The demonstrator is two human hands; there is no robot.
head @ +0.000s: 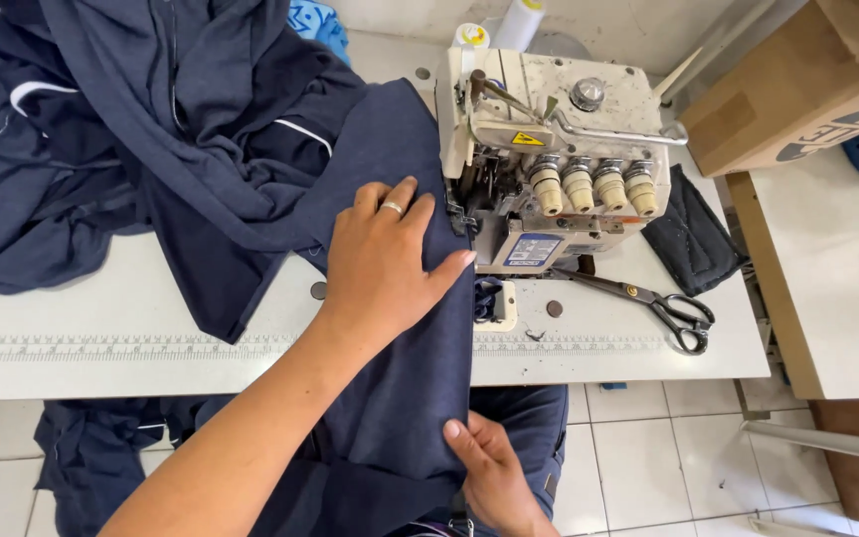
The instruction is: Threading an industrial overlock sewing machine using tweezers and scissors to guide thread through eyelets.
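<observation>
A seated worker feeds navy cloth into an overlock sewing machine at a white table.

The left hand (385,264) lies flat and fully spread on the navy fabric panel (405,378), a ring on one finger, fingertips pointing toward one o'clock at the overlock machine (559,159), gripping nothing. At five o'clock from it, below the table edge, the right hand (489,477) pinches the panel's right edge between thumb and fingers. The panel runs from the lap up across the white table (101,318) to the needle area. The step looks like guiding a seam; the next move seems to call for steady, even feeding. A heap of navy garments (121,119) sits at ten o'clock; scissors (663,306) lie at three o'clock.
</observation>
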